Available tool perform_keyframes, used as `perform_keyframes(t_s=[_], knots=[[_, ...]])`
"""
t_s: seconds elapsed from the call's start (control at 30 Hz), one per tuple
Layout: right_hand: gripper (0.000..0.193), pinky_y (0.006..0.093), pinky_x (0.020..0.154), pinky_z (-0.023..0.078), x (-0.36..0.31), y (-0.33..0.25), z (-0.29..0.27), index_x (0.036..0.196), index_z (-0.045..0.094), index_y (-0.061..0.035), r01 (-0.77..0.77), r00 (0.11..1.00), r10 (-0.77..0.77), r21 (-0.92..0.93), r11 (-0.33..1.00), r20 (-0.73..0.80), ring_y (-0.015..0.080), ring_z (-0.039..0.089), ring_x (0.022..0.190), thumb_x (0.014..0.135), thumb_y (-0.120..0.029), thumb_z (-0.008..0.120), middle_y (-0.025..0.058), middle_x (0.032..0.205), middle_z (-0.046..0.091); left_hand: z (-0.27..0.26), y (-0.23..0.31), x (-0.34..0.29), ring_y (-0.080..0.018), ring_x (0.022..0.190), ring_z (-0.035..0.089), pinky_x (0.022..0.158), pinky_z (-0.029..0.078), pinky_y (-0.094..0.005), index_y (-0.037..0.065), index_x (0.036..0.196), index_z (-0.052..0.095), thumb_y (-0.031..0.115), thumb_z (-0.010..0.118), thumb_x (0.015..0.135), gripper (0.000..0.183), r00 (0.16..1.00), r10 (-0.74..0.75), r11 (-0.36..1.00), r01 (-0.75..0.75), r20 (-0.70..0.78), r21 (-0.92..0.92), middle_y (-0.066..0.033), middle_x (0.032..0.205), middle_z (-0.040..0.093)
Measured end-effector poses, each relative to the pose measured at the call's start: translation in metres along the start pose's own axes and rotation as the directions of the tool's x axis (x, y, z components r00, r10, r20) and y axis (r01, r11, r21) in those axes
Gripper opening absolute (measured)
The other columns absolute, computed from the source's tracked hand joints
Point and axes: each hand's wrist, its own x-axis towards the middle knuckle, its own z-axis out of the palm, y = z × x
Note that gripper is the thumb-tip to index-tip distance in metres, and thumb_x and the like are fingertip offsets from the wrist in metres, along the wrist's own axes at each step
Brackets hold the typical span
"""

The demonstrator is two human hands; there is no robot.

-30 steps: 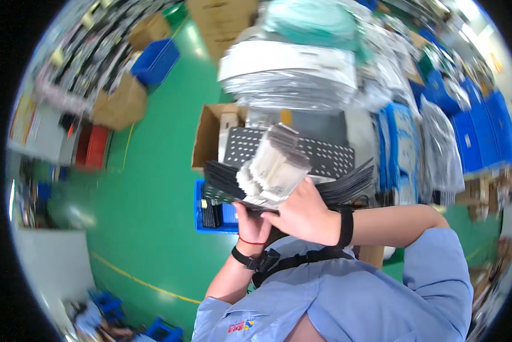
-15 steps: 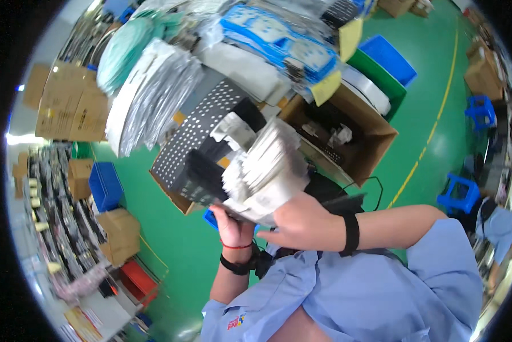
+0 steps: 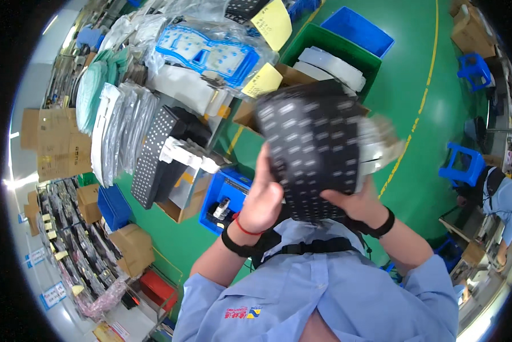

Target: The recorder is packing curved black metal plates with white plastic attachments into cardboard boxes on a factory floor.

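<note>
In front of my body I hold a thick stack of black sheets marked with rows of small white dashes. My left hand grips its left edge, with the thumb pointing toward the stack. At the lower right edge my right hand is closed on it, thumb on the near face. White layered edges stick out on the right side, blurred by motion; whether they belong to the same stack I cannot tell. My fingers behind the stack are hidden.
A black dotted stack with white pieces stands left, by a blue bin. Farther back are a table of plastic-wrapped parts, a blue-edged panel, yellow notes and a green crate. A cardboard box sits partly behind the held stack.
The held stack has turned so its black dotted face shows instead of its white edges. My right hand has moved right, my left hand up and right. The view has shifted too.
</note>
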Motion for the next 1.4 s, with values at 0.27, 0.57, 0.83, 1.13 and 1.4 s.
perform_keyframes(t_s=[0.27,0.57,0.83,1.13,1.4], knots=[[0.056,0.0417,0.093,0.051,-0.029,0.008,-0.186,0.13,0.049,0.001,0.118,0.814,0.234,0.545,0.83,-0.532,0.0271,0.06,0.11,0.086,-0.026,0.07,0.0121,0.123,0.058,0.044,-0.122,0.033,-0.0247,0.133,0.043,0.112,0.031,-0.0368,-0.001,0.147,0.032,0.039,0.064,0.089,0.077,0.77,-0.409,0.888,0.213,0.49,0.407,-0.0166,0.143,0.045],[0.064,0.0502,0.102,0.043,-0.044,-0.032,-0.264,0.138,0.046,-0.0083,0.604,0.676,-0.17,0.407,0.685,-0.717,0.031,0.054,0.12,0.092,-0.051,0.058,0.0123,0.137,0.052,0.14,-0.147,0.082,-0.0195,0.117,0.051,0.102,0.039,-0.0372,0.007,0.14,0.036,0.069,0.061,0.081,0.089,0.995,-0.092,0.888,0.1,0.041,-0.449,-0.0067,0.122,0.054],[0.069,0.0551,0.107,0.039,-0.015,-0.037,-0.245,0.135,0.05,-0.0062,0.756,0.607,-0.324,0.402,0.516,-0.725,0.0343,0.051,0.124,0.085,-0.049,0.068,0.0134,0.137,0.051,0.126,-0.136,0.119,-0.0247,0.117,0.053,0.102,0.041,-0.0439,0.014,0.126,0.045,0.047,0.056,0.095,0.046,0.998,-0.056,0.868,0.041,-0.015,-0.495,-0.0076,0.127,0.054],[0.047,0.0436,0.098,0.045,0.036,-0.013,-0.17,0.129,0.052,-0.0003,0.365,0.678,-0.006,0.329,0.871,-0.735,0.027,0.057,0.112,0.094,-0.031,0.058,0.0124,0.125,0.057,-0.025,-0.146,0.147,-0.0239,0.122,0.05,0.108,0.036,-0.0418,0.005,0.134,0.041,0.02,0.057,0.094,0.046,0.664,-0.656,0.671,0.731,0.359,-0.127,-0.0102,0.129,0.053],[0.064,0.0389,0.097,0.048,0.097,0.057,-0.081,0.131,0.05,-0.001,-0.129,0.832,0.264,0.292,0.948,-0.489,0.0233,0.06,0.11,0.072,0.007,0.074,0.0094,0.121,0.061,-0.062,-0.133,0.196,-0.0285,0.146,0.02,0.119,0.015,-0.0389,0.0,0.152,0.006,0.028,0.084,0.071,0.115,0.911,-0.104,0.994,0.084,0.399,0.066,-0.0195,0.155,0.021]])
